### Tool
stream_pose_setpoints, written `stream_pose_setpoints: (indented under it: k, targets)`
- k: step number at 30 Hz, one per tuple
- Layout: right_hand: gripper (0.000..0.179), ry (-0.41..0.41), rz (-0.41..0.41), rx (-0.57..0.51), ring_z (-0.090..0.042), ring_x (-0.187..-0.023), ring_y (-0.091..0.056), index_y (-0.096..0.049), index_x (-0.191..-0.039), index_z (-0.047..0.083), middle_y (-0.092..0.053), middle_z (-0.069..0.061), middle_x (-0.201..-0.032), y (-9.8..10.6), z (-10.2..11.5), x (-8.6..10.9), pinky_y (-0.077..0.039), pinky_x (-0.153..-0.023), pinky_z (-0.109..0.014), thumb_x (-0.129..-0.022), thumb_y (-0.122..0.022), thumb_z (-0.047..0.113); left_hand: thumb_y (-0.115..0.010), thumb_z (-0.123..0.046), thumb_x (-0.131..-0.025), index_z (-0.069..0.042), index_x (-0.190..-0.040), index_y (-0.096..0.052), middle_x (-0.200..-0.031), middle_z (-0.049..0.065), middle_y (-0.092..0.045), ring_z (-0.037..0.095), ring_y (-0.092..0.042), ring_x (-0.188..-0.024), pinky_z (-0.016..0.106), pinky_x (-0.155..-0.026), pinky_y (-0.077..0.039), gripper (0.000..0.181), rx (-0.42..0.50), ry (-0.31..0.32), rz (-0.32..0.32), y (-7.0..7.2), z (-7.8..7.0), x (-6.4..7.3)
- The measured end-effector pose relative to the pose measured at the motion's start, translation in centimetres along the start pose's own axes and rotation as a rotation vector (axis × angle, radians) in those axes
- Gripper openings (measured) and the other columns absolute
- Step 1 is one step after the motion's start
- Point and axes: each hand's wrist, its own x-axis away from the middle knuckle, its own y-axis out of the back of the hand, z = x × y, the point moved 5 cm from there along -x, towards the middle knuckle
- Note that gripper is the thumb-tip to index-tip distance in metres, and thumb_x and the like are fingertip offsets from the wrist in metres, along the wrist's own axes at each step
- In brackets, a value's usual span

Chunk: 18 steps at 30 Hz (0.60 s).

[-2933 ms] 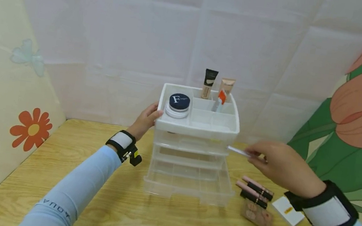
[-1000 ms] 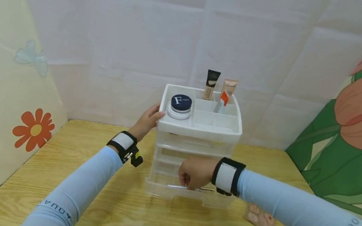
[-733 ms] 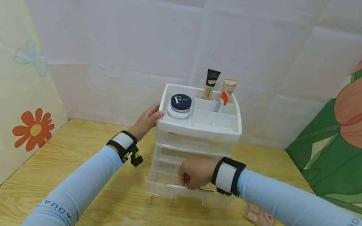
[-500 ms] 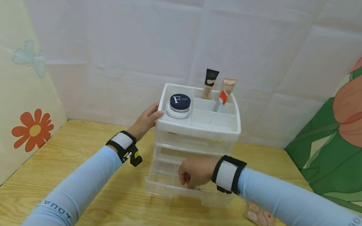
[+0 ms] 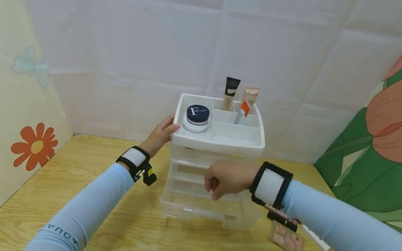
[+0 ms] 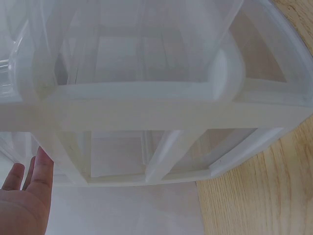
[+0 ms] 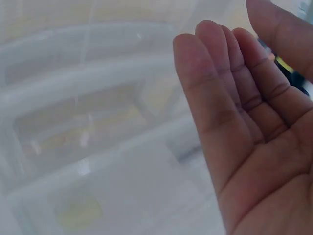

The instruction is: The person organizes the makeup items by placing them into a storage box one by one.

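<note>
A white cosmetics organizer [image 5: 217, 146] with clear drawers stands on the table, its bottom drawer [image 5: 174, 210] pulled out. My left hand [image 5: 160, 135] rests on the organizer's left side, thumb by the top rim. In the left wrist view, the left fingers [image 6: 41, 174] lie straight along the frame. Over the pulled-out drawer hovers my right hand [image 5: 230, 178], fingers loosely bent. Nothing shows between its fingers [image 7: 195, 58] in the right wrist view. The top tray carries a dark-lidded round jar [image 5: 198, 113], a black-capped tube [image 5: 230, 93], a beige tube [image 5: 250, 94] and an orange-tipped tube [image 5: 242, 110].
Right of the organizer lie pink-and-black makeup tubes [image 5: 284, 219], a palette [image 5: 286, 240] with round pans, and a white box [image 5: 316, 237] partly under the right forearm. A white cloth [image 5: 149, 51] hangs behind the wooden table [image 5: 125, 238].
My right hand brought a thin stick from the right to the bottom drawer and let go of it there. Now the hand has risen slightly, without the stick. My left hand has stayed put.
</note>
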Motion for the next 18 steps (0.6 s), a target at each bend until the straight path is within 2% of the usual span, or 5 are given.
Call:
stream_pose_setpoints:
  k: [6, 11, 18]
  targets:
    - [0.013, 0.037, -0.040, -0.067, -0.007, -0.070, -0.057, -0.066, -0.083, 0.015, -0.061, 0.008, -0.076, 1.7, -0.2, 2.4, -0.051, -0.065, -0.026, -0.082, -0.076, 0.008, -0.043, -0.026, -0.096, -0.005, -0.154, -0.022, -0.151, 0.020, -0.034, 0.036, -0.043, -0.127, 0.050, -0.105, -0.037, 0.065, 0.005, 0.003, -0.007, 0.0, -0.1, 0.0]
    - [0.011, 0.056, -0.118, -0.039, -0.006, -0.073, -0.057, -0.066, -0.085, 0.017, -0.061, 0.010, -0.079, 3.3, -0.6, 4.7, -0.051, -0.067, -0.026, -0.083, -0.076, 0.012, -0.043, -0.025, -0.097, -0.005, -0.154, -0.022, -0.150, 0.021, -0.034, 0.034, -0.043, -0.127, 0.050, -0.105, -0.036, 0.064, 0.005, 0.006, -0.017, 0.0, -0.1, 0.1]
    - [0.006, 0.004, -0.191, -0.076, -0.007, -0.077, -0.059, -0.067, -0.092, 0.015, -0.062, 0.009, -0.083, 4.5, -2.0, 8.1, -0.052, -0.069, -0.028, -0.088, -0.071, 0.014, -0.042, -0.025, -0.097, -0.003, -0.154, -0.021, -0.151, 0.021, -0.032, 0.035, -0.042, -0.128, 0.049, -0.107, -0.035, 0.065, 0.011, 0.014, -0.017, -0.1, -0.2, 0.2]
